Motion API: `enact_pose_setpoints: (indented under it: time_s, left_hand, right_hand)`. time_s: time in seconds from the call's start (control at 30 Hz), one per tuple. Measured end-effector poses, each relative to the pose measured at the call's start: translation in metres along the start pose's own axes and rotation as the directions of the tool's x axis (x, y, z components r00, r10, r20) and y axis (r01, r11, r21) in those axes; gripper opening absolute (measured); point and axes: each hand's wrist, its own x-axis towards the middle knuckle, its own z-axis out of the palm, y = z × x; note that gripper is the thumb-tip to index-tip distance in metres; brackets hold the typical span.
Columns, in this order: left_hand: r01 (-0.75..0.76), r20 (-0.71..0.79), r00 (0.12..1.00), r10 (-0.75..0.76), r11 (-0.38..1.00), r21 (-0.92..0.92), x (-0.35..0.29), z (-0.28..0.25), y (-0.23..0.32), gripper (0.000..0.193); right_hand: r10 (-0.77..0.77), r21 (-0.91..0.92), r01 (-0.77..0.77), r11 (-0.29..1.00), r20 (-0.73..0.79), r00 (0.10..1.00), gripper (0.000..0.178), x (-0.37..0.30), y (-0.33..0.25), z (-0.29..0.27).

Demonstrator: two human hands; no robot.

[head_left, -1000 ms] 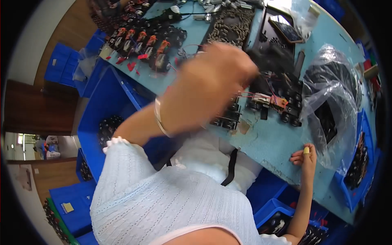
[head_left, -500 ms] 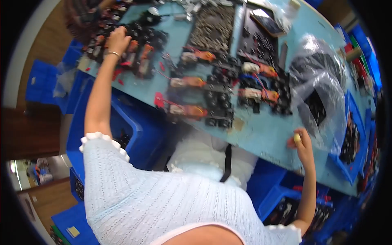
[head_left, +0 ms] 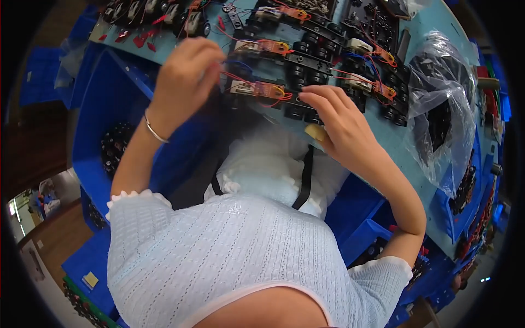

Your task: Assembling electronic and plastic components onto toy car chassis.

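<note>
Nearest me at the table edge lies a toy car chassis [head_left: 262, 92] with black wheels, an orange circuit board and red and yellow wires. My left hand [head_left: 188, 74] hovers by its left end, fingers loosely curved and a little blurred, thumb apart, nothing visible in them. At the right end, my right hand [head_left: 342, 120] has its fingers stretched out over the wheels; whether they touch is hard to tell. A yellow cover [head_left: 315, 132] wraps a digit of that hand. Beyond it sits another wired chassis [head_left: 268, 48], with a further one [head_left: 361, 82] to the right.
More chassis [head_left: 158, 12] stand in a row at the far left, with red pieces [head_left: 145, 38] before them. Right of the work is a clear plastic bag [head_left: 437, 109] holding black parts. Blue bins [head_left: 90, 126] flank me below the table edge, one with black wheels.
My left hand has come back from the far-left chassis row toward the nearest chassis. My right hand has moved left from the table's right side to that chassis. The view has shifted.
</note>
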Motion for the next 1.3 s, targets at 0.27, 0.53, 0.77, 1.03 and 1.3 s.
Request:
enact_pose_setpoints:
  time_s: [0.27,0.53,0.77,1.03,1.3]
  left_hand:
    - [0.312,0.025,0.948,-0.317,0.913,-0.261,-0.062,0.042,0.051,0.014]
    - [0.377,-0.252,0.812,-0.526,0.803,-0.462,-0.092,0.072,0.04,0.012]
    - [0.641,0.015,0.663,-0.748,0.558,-0.527,-0.131,0.121,0.02,0.035]
    - [0.464,0.089,0.545,-0.833,0.212,-0.86,-0.126,0.174,-0.006,0.038]
    - [0.366,-0.15,0.549,-0.822,0.398,-0.841,-0.121,0.088,0.032,0.028]
  right_hand:
    - [0.018,0.069,-0.014,0.998,-0.062,0.998,0.037,0.108,-0.003,0.059]
    - [-0.221,0.248,0.279,0.928,-0.237,0.946,0.029,0.087,-0.022,0.039]
    - [-0.403,0.085,0.423,0.902,-0.184,0.896,0.032,0.039,-0.021,0.043]
    - [-0.43,-0.041,0.429,0.902,-0.015,0.903,0.035,0.021,-0.012,0.046]
    - [-0.38,-0.066,0.381,0.922,0.029,0.925,0.037,0.023,-0.012,0.046]
